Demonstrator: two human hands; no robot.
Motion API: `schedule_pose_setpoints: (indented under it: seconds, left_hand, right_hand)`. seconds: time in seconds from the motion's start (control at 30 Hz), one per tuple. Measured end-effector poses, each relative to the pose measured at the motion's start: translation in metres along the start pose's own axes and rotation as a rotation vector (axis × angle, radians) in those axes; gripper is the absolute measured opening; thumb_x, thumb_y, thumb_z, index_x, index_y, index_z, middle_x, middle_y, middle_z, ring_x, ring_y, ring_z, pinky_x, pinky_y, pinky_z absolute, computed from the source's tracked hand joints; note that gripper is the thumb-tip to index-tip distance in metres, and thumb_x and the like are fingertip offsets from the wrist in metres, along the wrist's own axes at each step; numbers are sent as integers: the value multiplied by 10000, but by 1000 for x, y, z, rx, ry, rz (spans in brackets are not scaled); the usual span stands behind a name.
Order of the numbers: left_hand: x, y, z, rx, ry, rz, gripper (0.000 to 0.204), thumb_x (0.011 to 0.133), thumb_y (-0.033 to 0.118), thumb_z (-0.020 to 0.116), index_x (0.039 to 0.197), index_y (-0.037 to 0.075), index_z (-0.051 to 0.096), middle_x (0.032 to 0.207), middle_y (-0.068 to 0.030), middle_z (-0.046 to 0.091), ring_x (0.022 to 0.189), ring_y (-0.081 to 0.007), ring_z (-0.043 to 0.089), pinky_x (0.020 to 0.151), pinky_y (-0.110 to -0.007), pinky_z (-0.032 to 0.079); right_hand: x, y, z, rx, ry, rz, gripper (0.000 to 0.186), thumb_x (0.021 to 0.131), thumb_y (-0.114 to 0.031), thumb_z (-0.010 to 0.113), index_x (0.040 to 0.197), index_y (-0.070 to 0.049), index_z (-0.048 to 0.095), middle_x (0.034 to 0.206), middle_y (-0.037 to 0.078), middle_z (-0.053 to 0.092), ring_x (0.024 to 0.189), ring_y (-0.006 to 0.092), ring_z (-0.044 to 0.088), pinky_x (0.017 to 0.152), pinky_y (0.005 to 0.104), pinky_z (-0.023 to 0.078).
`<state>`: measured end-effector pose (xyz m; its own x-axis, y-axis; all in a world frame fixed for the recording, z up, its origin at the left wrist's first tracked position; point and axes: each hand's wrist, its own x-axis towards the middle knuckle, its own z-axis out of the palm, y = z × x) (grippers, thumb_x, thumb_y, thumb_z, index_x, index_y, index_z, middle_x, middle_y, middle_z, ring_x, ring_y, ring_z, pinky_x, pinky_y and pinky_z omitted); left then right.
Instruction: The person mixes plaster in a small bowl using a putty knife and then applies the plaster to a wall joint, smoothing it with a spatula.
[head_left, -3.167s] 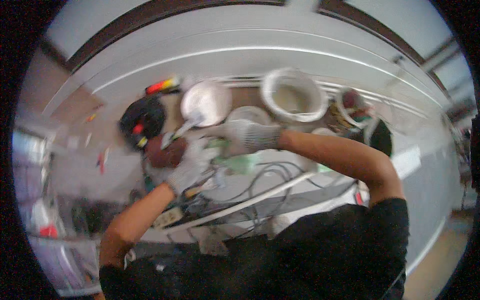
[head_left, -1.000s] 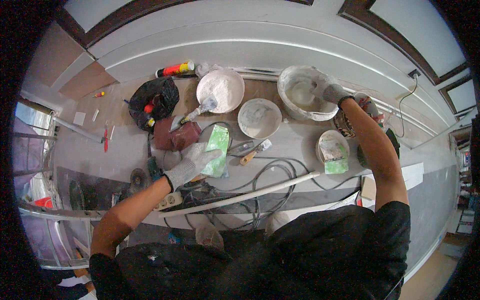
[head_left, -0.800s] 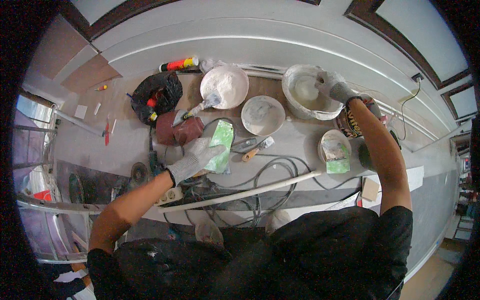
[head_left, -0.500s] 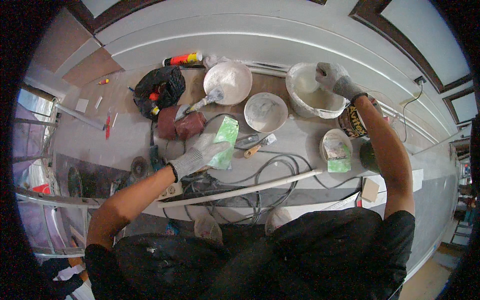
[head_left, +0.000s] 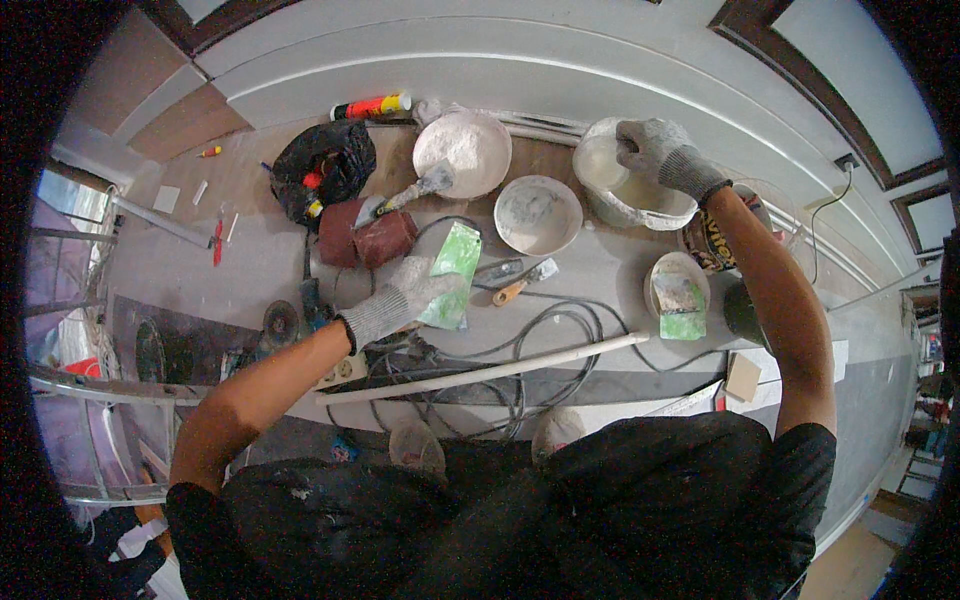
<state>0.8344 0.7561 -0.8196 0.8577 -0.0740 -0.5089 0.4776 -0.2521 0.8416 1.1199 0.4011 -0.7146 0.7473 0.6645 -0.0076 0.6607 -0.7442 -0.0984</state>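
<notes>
Two gloved hands, working apart. Left hand [head_left: 403,297] grips a green flat piece [head_left: 458,265] by its lower left edge, thumb side laid over the face; the piece stands tilted, smeared with white, held above the floor just left of a wooden-handled scraper [head_left: 510,292]. Right hand [head_left: 657,150] hangs over the whitish bucket [head_left: 615,208], back of the glove upward, fingers curled in; whether they close on anything, cannot tell, as the glove hides it. Contact with the bucket rim also unclear.

Handling, my judgement: keep the left hold firm but low on the edge, so most of the face stays free. Best held steady, away from the sandpaper-like brown roll [head_left: 385,240], since grit on that face would likely drag. Right wrist is better lifted than leaned on the bucket, which could tip under weight. Small, slow finger movements above it should limit splashing and spill.

Nearby: bowl [head_left: 508,150] with white powder [head_left: 455,150]; grey-smeared bowl [head_left: 538,247] between the two hands.
</notes>
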Motion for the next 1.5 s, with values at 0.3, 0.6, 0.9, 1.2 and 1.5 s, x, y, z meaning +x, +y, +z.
schedule_pose_setpoints:
  seconds: [0.3, 0.6, 0.9, 1.2, 1.5]
  left_hand:
    - [-4, 13, -1, 163, 18, 13, 334, 965, 253, 751, 1117, -43, 730, 967, -107, 773, 836, -166, 749, 714, -343, 607]
    - [-12, 18, 3, -1, 6, -8, 365, 968, 322, 757, 1135, -2, 759, 992, -80, 785, 866, -168, 761, 783, -343, 616]
    - [-9, 17, 3, 47, 26, -22, 360, 963, 330, 766, 1121, 6, 759, 985, -84, 789, 849, -169, 762, 773, -350, 615]
    - [-10, 11, 2, -24, -24, -3, 302, 1008, 272, 725, 1156, 10, 740, 1025, -66, 777, 882, -168, 755, 790, -340, 611]
    - [-10, 10, 2, -21, -13, -56, 286, 1005, 264, 733, 1138, 11, 738, 1017, -61, 764, 876, -156, 741, 772, -342, 609]
  right_hand:
    - [0, -12, 3, -24, 7, -92, 215, 879, -279, 651, 916, -68, 667, 870, 194, 712, 845, 421, 701, 762, 522, 543]
    - [-2, -17, -4, -55, -68, -101, 243, 918, -317, 657, 999, -91, 697, 967, 203, 739, 935, 445, 702, 831, 545, 562]
    - [-3, -7, 2, -1, -7, -29, 217, 877, -266, 661, 937, -58, 676, 887, 203, 718, 877, 425, 706, 794, 520, 545]
    - [2, 58, 28, 35, 14, 153, 258, 902, -278, 636, 980, -39, 695, 881, 231, 711, 877, 437, 703, 803, 525, 542]
    - [-15, 73, 46, -39, 6, 82, 281, 946, -308, 631, 1100, -80, 688, 1059, 232, 724, 992, 458, 692, 863, 561, 556]
